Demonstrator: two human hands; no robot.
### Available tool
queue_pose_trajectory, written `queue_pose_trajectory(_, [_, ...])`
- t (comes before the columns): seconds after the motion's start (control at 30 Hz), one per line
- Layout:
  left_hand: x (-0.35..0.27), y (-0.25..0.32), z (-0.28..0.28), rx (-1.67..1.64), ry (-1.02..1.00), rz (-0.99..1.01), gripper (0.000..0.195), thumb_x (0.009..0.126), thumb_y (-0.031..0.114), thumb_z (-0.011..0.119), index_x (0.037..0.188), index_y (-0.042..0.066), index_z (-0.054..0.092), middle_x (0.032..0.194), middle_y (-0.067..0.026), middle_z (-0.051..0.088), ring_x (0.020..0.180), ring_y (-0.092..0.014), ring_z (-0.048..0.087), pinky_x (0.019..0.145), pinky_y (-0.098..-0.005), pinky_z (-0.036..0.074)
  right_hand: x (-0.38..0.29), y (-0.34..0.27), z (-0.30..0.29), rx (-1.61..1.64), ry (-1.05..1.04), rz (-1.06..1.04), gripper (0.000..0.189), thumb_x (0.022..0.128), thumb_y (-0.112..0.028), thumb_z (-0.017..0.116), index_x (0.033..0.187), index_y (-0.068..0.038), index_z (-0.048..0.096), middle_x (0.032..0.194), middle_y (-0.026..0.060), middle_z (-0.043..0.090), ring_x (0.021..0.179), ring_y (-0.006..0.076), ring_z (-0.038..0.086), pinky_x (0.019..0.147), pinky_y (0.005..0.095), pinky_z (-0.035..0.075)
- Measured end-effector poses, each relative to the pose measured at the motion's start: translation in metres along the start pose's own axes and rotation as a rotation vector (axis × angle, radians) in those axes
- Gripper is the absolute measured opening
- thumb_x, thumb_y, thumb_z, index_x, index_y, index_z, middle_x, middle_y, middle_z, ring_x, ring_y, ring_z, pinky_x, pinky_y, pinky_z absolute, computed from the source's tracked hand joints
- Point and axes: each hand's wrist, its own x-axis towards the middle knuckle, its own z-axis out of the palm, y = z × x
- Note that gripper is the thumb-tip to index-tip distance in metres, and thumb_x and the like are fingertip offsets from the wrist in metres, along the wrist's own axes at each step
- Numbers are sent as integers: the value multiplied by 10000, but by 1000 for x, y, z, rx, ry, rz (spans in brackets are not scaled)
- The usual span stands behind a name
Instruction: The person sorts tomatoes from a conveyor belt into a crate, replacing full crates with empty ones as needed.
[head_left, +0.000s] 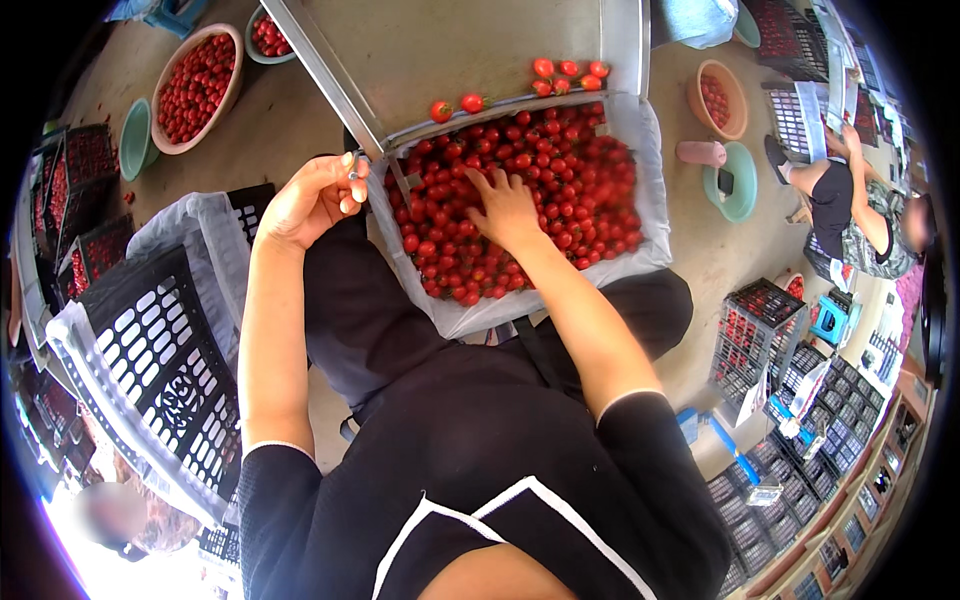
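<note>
Many cherry tomatoes (570, 165) fill a crate lined with pale cloth or film (652, 202) before me. My right hand (506, 206) rests palm down on the tomatoes, fingers spread; whether a tomato is under the fingers is hidden. To the left of the crate I hold up my left hand (319, 195), its fingers pinching a small dark and metallic object (355, 166) that is too small to name. Beyond the crate, several loose tomatoes (543, 68) lie at the near edge of a metal-framed sorting surface (465, 45).
A black plastic crate with a pale liner (169, 360) stands at my left. Basins of tomatoes (236, 82) sit on the floor beyond it. On the right are a green basin (742, 180), stacked crates (757, 322) and a seated person (862, 202). Another person (161, 517) is at lower left.
</note>
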Motion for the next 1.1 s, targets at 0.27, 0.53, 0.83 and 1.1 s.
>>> queue_pose_trajectory(0.27, [1, -1, 2, 0, 5, 4, 273, 845, 300, 586, 813, 31, 556, 645, -17, 548, 560, -86, 448, 526, -192, 371, -9, -40, 14, 22, 19, -114, 607, 726, -275, 618, 1290, -256, 395, 1166, 180, 435, 995, 365, 466, 807, 480, 423])
queue_pose_trajectory(0.53, [2, -5, 1, -53, 36, 46, 226, 836, 240, 585, 839, 14, 576, 662, -42, 583, 555, -100, 467, 541, -207, 378, -101, -44, 34, 57, -184, -226, 526, 724, -259, 629, 1225, -215, 474, 1257, 186, 404, 1051, 304, 463, 850, 436, 378])
queue_pose_trajectory(0.83, [1, -9, -2, -51, 88, 37, 243, 873, 258, 540, 874, 16, 559, 665, -34, 545, 538, -96, 429, 535, -225, 332, -53, 48, -2, -198, 43, -34, 497, 716, -330, 633, 1176, -197, 498, 1325, 95, 387, 1222, 377, 316, 976, 591, 234])
queue_pose_trajectory(1.1, [2, -8, -6, -37, 15, 34, 241, 840, 261, 572, 913, 33, 542, 757, -39, 547, 582, -97, 438, 560, -227, 343, -85, 128, -16, -333, 120, 171, 435, 744, -338, 628, 1105, -135, 498, 1274, 92, 416, 1122, 360, 394, 887, 527, 338])
